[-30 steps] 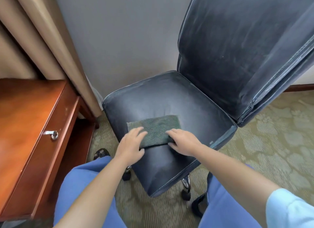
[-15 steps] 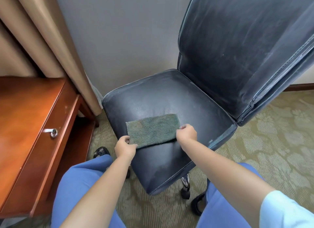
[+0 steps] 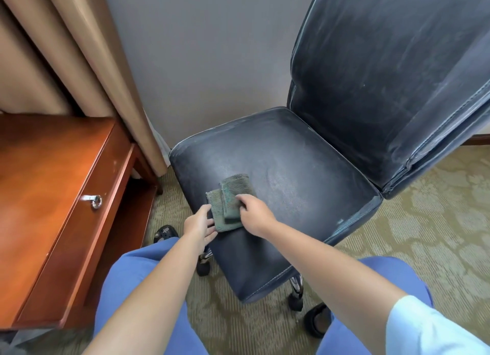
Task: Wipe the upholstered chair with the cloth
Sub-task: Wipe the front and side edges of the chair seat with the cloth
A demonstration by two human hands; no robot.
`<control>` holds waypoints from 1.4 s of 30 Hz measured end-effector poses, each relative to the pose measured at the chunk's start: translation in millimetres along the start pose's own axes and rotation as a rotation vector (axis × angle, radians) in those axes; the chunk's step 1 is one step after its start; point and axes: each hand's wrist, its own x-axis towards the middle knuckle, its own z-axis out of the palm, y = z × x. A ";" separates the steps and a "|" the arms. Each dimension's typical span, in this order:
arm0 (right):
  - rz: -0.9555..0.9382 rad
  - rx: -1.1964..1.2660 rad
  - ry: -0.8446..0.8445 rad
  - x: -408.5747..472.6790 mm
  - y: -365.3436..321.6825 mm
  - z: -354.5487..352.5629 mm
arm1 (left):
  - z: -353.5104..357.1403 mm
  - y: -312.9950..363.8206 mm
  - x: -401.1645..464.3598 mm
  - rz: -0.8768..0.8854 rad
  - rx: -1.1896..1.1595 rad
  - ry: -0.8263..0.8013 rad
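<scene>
A dark blue upholstered chair (image 3: 305, 169) on castors stands before me, its seat and tall backrest (image 3: 384, 76) dusty with pale streaks. A grey-green cloth (image 3: 228, 203) lies on the seat's front left part, folded, with one half lying over the other. My right hand (image 3: 256, 217) pinches the upper flap from the right with curled fingers. At the cloth's near left edge, my left hand (image 3: 200, 223) touches it with relaxed fingers.
A red-brown wooden desk (image 3: 53, 195) with a metal drawer handle (image 3: 95, 201) stands close on the left. Beige curtains (image 3: 79, 50) hang behind it against a grey wall. Patterned carpet (image 3: 424, 235) covers the floor. My blue-trousered knees and dark shoes flank the chair's base.
The cloth lay spread flat with both hands on it, then both hands took its near corners. My right hand has since carried its end over to the left, folding the cloth in half.
</scene>
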 end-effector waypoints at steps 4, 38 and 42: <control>-0.132 -0.183 -0.019 -2.4 8.9 -11.1 | 12.3 -3.4 8.9 0.096 0.161 0.012; 0.002 -0.388 0.130 -90.5 85.2 -65.4 | 122.8 -29.5 -57.7 0.412 0.688 -0.418; 0.114 -0.320 0.324 -109.6 93.9 -54.7 | 140.9 -44.0 -67.1 0.442 0.714 -0.495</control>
